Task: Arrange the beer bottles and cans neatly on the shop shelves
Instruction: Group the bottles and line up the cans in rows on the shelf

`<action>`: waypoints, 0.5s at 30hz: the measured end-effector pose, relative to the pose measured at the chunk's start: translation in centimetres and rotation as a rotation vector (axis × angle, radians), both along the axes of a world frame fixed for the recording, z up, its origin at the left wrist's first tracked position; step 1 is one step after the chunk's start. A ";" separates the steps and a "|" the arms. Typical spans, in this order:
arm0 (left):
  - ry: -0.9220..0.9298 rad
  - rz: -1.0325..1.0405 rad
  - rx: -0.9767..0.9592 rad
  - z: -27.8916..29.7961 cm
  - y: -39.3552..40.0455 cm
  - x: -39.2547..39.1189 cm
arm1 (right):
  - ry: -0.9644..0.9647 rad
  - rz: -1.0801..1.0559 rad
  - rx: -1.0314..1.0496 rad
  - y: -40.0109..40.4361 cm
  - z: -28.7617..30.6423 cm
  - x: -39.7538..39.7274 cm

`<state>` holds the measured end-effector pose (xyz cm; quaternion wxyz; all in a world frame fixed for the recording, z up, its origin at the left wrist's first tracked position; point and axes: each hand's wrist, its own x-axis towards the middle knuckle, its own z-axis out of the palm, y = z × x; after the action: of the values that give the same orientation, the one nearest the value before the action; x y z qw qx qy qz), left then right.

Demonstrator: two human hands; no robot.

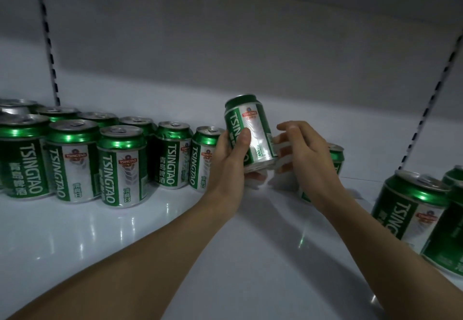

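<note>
My left hand (pixel 231 159) grips a green and silver Tsingtao beer can (pixel 250 129) by its lower half and holds it tilted a little to the left above the white shelf (pixel 175 219). My right hand (pixel 304 159) is just right of that can. Its fingers are loosely curled against the can's lower right side and its thumb is lifted clear of it. Several matching cans (pixel 120 167) stand upright in rows on the left of the shelf. One more can (pixel 337 155) stands behind my right hand, mostly hidden.
A group of the same cans (pixel 411 209) stands at the right edge of the shelf. The grey back wall (pixel 225 51) has slotted uprights at left (pixel 50 51) and right (pixel 436 89). Bare shelf lies in front between the two can groups.
</note>
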<state>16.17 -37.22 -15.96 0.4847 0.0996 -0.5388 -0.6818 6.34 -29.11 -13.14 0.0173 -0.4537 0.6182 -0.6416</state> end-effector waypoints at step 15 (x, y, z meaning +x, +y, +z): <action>0.069 0.062 -0.315 0.4 -0.2 0.6 | -0.053 0.255 -0.077 0.4 0.8 1.3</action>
<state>16.73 -37.46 -15.55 0.5331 0.0154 -0.6190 -0.5765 7.67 -28.73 -12.32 0.0975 -0.5117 0.5297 -0.6693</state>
